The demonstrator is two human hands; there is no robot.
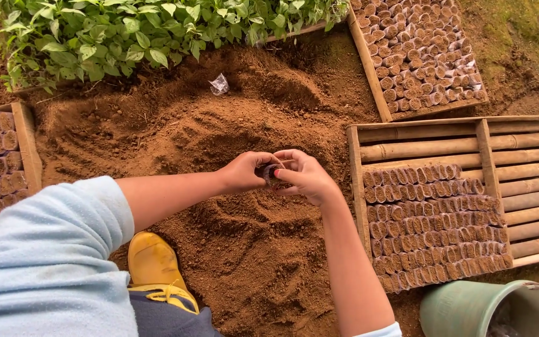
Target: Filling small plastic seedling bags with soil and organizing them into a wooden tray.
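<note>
Left hand (242, 171): fingers curled nearly closed round a small soil-filled bag (271, 175), gripping its left side. Right hand (307, 176): fingers bent, partly closed, pinching the same bag from the right, thumb on top. The bag sat between both hands at frame centre, above the soil heap (244, 249); mostly hidden by fingers, so its shape was hard to make out.

Soil heap: loose, crumbly, reddish-brown, ridged by scooping.

Wooden tray (357, 187), at 3 o'clock of the hands: bamboo-slatted base, lower half packed with rows of filled bags (435, 224).

Second tray (369, 68), at 1 o'clock: full of bags, cut off at top.

Third tray (25, 143), at 9 o'clock: partly cut off.

Green bucket (463, 309), at 5 o'clock: cut off below.

Yellow boot (152, 262), at 7 o'clock.

Leafy seedlings (126, 31), at 11 o'clock.

Scrap of clear plastic (219, 84), crumpled, at 12 o'clock.
</note>
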